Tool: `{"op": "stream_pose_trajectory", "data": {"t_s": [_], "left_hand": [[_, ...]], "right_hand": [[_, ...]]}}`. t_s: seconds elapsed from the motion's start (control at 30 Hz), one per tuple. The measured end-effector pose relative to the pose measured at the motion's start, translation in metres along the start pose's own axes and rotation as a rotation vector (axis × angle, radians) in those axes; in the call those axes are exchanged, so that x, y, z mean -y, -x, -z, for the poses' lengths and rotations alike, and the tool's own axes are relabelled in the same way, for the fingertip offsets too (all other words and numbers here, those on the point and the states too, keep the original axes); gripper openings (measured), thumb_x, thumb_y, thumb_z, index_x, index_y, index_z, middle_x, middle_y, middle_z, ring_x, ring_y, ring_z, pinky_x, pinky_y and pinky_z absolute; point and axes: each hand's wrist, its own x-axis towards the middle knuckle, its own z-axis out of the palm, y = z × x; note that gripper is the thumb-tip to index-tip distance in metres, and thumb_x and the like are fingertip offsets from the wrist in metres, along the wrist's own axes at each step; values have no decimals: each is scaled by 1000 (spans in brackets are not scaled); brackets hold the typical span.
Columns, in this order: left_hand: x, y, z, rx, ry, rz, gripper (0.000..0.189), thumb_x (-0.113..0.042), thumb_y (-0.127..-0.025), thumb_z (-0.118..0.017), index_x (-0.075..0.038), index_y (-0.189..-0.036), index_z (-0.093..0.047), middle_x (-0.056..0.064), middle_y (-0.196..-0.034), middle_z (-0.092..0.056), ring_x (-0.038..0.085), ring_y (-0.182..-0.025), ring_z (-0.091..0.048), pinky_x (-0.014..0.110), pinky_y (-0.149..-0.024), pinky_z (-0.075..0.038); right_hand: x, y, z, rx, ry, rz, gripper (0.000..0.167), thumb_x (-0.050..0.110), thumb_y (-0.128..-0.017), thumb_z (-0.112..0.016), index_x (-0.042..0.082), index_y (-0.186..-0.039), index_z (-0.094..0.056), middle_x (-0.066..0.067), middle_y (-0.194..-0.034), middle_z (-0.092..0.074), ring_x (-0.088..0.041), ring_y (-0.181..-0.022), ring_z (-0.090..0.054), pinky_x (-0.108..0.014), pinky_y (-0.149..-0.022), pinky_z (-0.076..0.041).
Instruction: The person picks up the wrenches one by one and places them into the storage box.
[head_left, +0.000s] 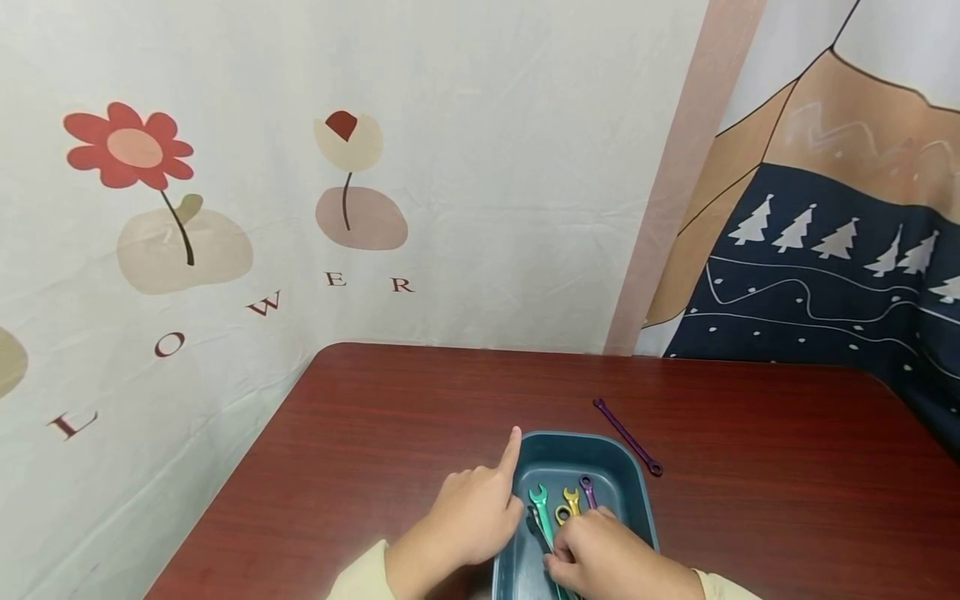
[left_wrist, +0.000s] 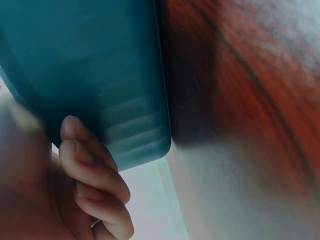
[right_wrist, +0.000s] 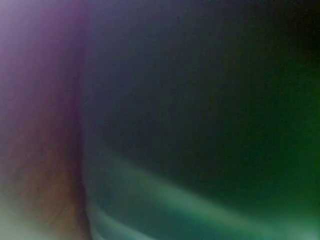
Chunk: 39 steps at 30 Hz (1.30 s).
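Observation:
A blue-green tray [head_left: 573, 446] stands on the table with several combination wrenches in it. My left hand [head_left: 476, 508] holds the tray's left side, its index finger pointing away along the rim. In the left wrist view, the curled fingers [left_wrist: 95, 185] lie against the tray's wall [left_wrist: 115, 65]. Inside the tray, my right hand [head_left: 607, 554] has its fingers curled down and pinches a wrench, apparently the dark one [head_left: 538, 529]. Around it lie a green wrench [head_left: 542, 504], a yellow wrench [head_left: 572, 500] and a purple wrench [head_left: 587, 490], their lower parts covered. The right wrist view is too blurred to read.
Another purple wrench [head_left: 628, 437] lies on the reddish-brown table [head_left: 420, 400], just beyond the tray's far right corner. Behind the table hangs a pale printed cloth [head_left: 510, 250] with flowers and letters, and a darker patterned cloth [head_left: 810, 292] at the right.

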Motion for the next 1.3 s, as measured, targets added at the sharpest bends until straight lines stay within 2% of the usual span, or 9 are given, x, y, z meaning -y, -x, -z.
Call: {"op": "stream_pose_trajectory", "data": {"t_s": [0.2, 0.33, 0.43, 0.57, 0.67, 0.83, 1.0, 1.3], "left_hand": [[0, -1, 0, 1, 2, -5, 82, -26, -94, -54, -16, -163, -10, -7, -47, -44, 12, -40, -34, 31, -42, -27], [0, -1, 0, -1, -1, -3, 82, -26, -94, -54, -16, -163, -11, -7, -47, -44, 12, -40, -34, 31, -42, -27], [0, 0, 0, -6, -3, 0, 82, -26, -94, -55, -16, -162, -11, -7, -47, -44, 12, -41, -34, 31, -42, -28], [0, 0, 0, -9, -4, 4, 82, -26, -94, -55, -16, -162, -11, -7, -48, -44, 12, -41, -35, 31, -43, -28], [0, 0, -1, -13, -6, 2, 82, -26, -94, -54, -16, -162, -11, -7, -48, -44, 12, -42, -35, 31, -43, -29], [-1, 0, 0, -11, 2, 2, 81, -26, -94, -55, -15, -162, -12, -7, -48, -44, 12, -42, -35, 31, -43, -28], [-1, 0, 1, -4, 12, 5, 81, -26, -94, -55, -15, -162, -12, -6, -48, -44, 12, -42, -35, 31, -43, -28], [-1, 0, 1, -5, 12, 3, 81, -26, -94, -55, -15, -162, -12, -6, -47, -43, 12, -41, -33, 30, -42, -27]], "right_hand": [[-2, -2, -1, 2, -47, 31, 42, 24, -91, -69, 12, -52, -63, 15, -45, -34, 0, -45, -38, -20, -51, -31], [-2, -1, -1, 11, -90, 11, 40, 22, -89, -71, 11, -51, -63, 15, -45, -35, -1, -47, -40, -21, -50, -32], [-1, 0, -1, 25, -115, -16, 31, 17, -85, -71, 13, -55, -67, 13, -47, -43, -2, -55, -46, -27, -61, -36], [-1, 2, -1, 40, -140, -30, 21, 14, -80, -71, 16, -59, -70, 11, -51, -52, -1, -63, -50, -33, -69, -33], [-1, 1, -1, 47, -169, -23, 22, 13, -80, -70, 16, -59, -69, 13, -50, -49, -1, -59, -49, -28, -59, -35], [-2, 0, -1, 64, -236, -9, 24, 11, -84, -68, 14, -60, -72, 14, -49, -46, 0, -53, -49, -19, -43, -30], [-1, 0, -1, 69, -233, 2, 27, 14, -86, -69, 15, -60, -72, 14, -48, -44, 0, -53, -48, -18, -42, -31], [-2, -1, -3, 73, -185, 30, 31, 16, -88, -68, 13, -58, -68, 16, -48, -34, 2, -47, -38, -18, -43, -27]]}}
